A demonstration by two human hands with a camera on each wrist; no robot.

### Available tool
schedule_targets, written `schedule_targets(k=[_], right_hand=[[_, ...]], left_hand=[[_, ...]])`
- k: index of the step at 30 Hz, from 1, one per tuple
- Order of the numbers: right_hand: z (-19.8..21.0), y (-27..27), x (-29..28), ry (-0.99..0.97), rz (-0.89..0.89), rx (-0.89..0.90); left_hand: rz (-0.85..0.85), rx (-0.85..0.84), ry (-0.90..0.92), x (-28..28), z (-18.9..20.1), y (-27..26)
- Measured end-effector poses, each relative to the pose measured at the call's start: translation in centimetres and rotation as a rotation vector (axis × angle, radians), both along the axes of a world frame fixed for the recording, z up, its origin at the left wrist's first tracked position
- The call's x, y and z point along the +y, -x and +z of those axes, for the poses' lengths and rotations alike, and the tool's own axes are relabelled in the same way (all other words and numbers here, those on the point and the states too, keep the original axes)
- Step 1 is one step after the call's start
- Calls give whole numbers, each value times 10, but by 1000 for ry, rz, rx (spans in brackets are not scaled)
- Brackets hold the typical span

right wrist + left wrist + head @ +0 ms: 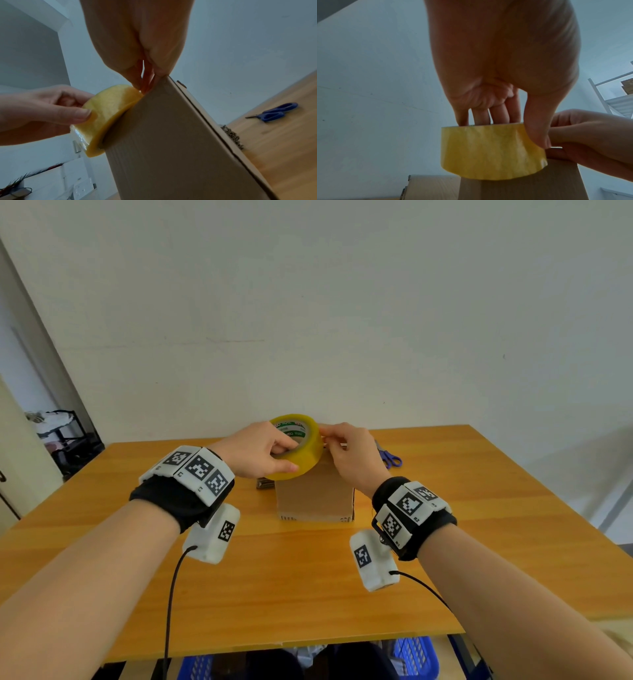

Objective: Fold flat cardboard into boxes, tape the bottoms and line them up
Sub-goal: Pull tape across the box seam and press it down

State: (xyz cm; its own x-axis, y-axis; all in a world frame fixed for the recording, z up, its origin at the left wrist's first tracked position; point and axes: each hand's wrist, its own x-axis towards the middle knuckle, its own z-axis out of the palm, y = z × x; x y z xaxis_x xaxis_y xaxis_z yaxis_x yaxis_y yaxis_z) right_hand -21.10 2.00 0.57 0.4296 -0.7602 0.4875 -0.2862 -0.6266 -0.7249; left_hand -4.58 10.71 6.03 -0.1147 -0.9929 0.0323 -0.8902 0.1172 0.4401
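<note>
The tabletop [239,577] carries a box [315,501], stood up directly under the fingers of both hands, with its upper face meeting the roll. A tape roll [301,453] is held at that upper face, tilted, its lower edge touching the near top edge of the box in the right wrist view. The left hand [260,450] is clamped on the roll: its fingers [498,112] are hooked into the core and the thumb is pressed on the outer winding. The right hand [349,453] is placed just beside the roll, its fingers [145,81] drawn together in a pinch at the roll's rim by the box corner; a free tape end is probably held there, though the tape itself cannot be made out. Scissors [388,455] are seen on the tabletop, beyond the right fingers and apart from the box.

The bottom is judged not yet taped. Several slips are possible from here. The tape end could be lost back onto the roll if the pinch is loosened. The strip could be laid crooked or creased if the roll is pulled off-line. The light box could be tipped or dragged by the pull, since it is pinned by neither hand.
</note>
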Motion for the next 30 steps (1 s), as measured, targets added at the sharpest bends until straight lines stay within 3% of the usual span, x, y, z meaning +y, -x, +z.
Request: schedule_targets(k=[3,7,11,15,22,26,30], right_hand=[[1,3,-1,-76,-9,-74],[9,7,-4,-327,54,-272],[11,10,-10,-412,15,-310],[20,13,-10,-616,122,-424],[30,11,-4,-730,273,-304],[38,11,-4,-819,343,-366],[40,11,-2,-764,388,-369]], left_hand=[[5,35,22,0,1,0],[30,106,92,3,1,-1],[66,159,182,4,1,-2],[107,111,236,1,-4,-4],[105,230,397,-3,0,-5],[39,143,422,-10,3,-9],[-7,119,396,-16,-9,-3]])
